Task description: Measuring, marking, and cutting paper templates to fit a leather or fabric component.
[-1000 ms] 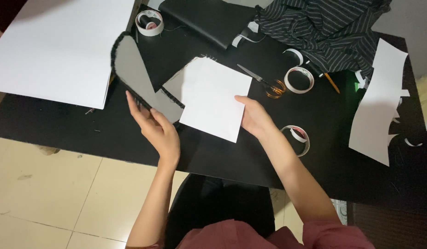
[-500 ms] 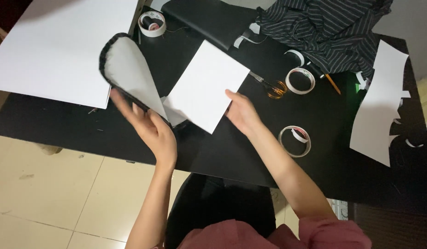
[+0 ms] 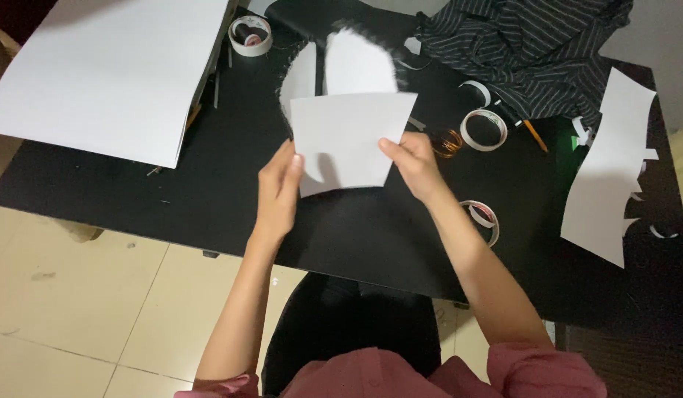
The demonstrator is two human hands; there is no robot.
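Both hands, left hand (image 3: 277,193) and right hand (image 3: 413,163), pinch a white paper sheet (image 3: 346,141) above the black bench (image 3: 208,191) (white cutouts (image 3: 356,63) behind); uneven pulling could crease or tear it.

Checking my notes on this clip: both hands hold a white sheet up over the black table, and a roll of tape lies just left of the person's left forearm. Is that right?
Not quite. The head view shows both the left hand and right hand holding the white sheet over the black table, but the roll of tape lies beside the right forearm, not the left.
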